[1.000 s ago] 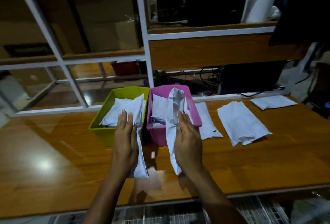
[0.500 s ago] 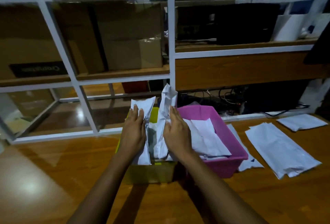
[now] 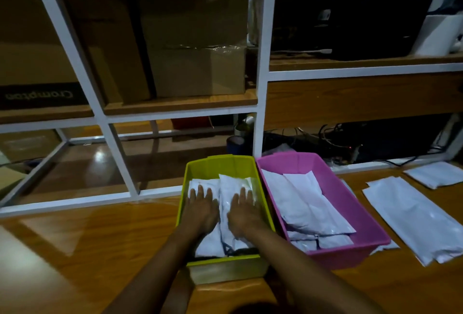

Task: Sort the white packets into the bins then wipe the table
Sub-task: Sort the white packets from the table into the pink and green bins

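table [image 3: 75, 238]: wooden, glossy, spans the front; both bins stand on it.
shelf frame [image 3: 261, 63]: white bars behind the table, wooden shelves inside.
cardboard boxes [image 3: 195, 38]: brown, on the upper left shelf, behind the bars.
green bin [image 3: 218, 159]: yellow-green, mid-frame, just left of the pink one; rims meet at the back corner.
left hand [image 3: 200, 209]: inside the green bin, palm down, fingers straight, pressing flat on the pile, gripping nothing.
green-bin packets [image 3: 226, 188]: white, piled in the bin under both hands, a bit crumpled.
right hand [image 3: 244, 212]: same pose, flat on the pile, just beside the left hand; a strip of packet shows between them.
pink bin [image 3: 355, 213]: right of the green bin, on the table.
pink-bin packets [image 3: 305, 203]: white, several overlapped, lying flat inside.
loose packets [image 3: 413, 218]: white stack flat on the table, right of the pink bin, unsorted.
far packets [image 3: 437, 174]: smaller white stack, behind the loose stack, near the right edge.
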